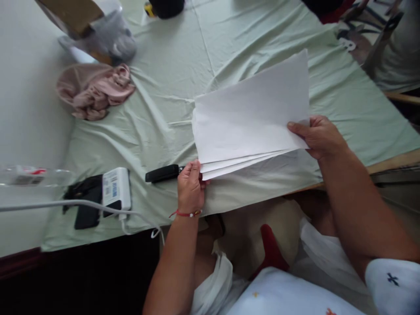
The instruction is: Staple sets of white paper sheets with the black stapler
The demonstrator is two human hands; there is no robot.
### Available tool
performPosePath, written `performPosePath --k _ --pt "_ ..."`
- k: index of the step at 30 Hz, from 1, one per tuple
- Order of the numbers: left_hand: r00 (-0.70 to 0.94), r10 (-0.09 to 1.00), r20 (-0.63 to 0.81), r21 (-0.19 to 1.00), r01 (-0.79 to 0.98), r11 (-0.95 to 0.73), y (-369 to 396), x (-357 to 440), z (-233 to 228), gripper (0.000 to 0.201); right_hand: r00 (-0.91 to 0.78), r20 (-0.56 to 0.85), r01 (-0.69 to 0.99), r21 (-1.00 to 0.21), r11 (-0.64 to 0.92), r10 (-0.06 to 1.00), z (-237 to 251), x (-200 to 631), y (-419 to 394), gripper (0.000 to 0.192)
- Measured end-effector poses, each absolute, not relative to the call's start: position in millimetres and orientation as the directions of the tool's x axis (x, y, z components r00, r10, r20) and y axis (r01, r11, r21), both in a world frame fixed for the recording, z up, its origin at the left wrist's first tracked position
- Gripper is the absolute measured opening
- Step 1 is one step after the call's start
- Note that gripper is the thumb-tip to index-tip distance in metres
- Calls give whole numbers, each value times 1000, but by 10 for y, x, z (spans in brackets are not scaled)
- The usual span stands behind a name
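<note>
Several white sheets of paper [251,109] are held up over the cloth-covered table, their lower edges slightly fanned. My left hand [191,186] pinches them at the lower left corner, thumb in front and fingers behind. At the right edge, my right hand [320,135] grips the sheets with its thumb on top; its other fingers are mostly hidden behind the paper. Just left of my left hand lies a black stapler-like object [162,173], its right end partly hidden by the fingers.
A pale green cloth [157,131] with wrinkles covers the table. On the left are a white power adapter [116,190] with a cable, a black phone-like object [88,212], a clear plastic bottle [36,176] and a pink cloth [95,92]. Behind stands a plastic bag [111,37].
</note>
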State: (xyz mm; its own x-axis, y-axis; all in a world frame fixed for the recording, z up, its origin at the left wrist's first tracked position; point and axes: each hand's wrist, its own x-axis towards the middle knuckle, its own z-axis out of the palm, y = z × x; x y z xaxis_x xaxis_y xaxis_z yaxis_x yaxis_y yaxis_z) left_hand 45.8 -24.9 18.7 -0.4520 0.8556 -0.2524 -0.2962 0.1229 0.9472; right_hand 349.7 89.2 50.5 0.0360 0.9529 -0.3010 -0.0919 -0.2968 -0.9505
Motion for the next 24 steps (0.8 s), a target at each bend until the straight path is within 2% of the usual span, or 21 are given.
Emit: performPosePath --k 3,7,15,21,24 --pt "-461 855 -237 937 -341 76 -246 422 151 52 -7 -336 -68 -940 -336 942 533 3521 878 15" --pt "-514 829 -221 947 -315 58 -232 414 78 46 -39 -364 -51 -929 -366 930 546 3557 872 19" --pt "-540 816 -204 960 -273 60 -215 470 78 52 -38 -382 -84 -920 -384 923 587 3571 850 20" --pt "-602 798 -29 990 -127 -60 -241 448 165 37 27 -397 -53 -917 -396 917 691 3566 833 35" --pt "-606 794 -54 993 -114 -19 -230 440 127 22 43 -398 -40 -917 -397 916 707 3576 830 33"
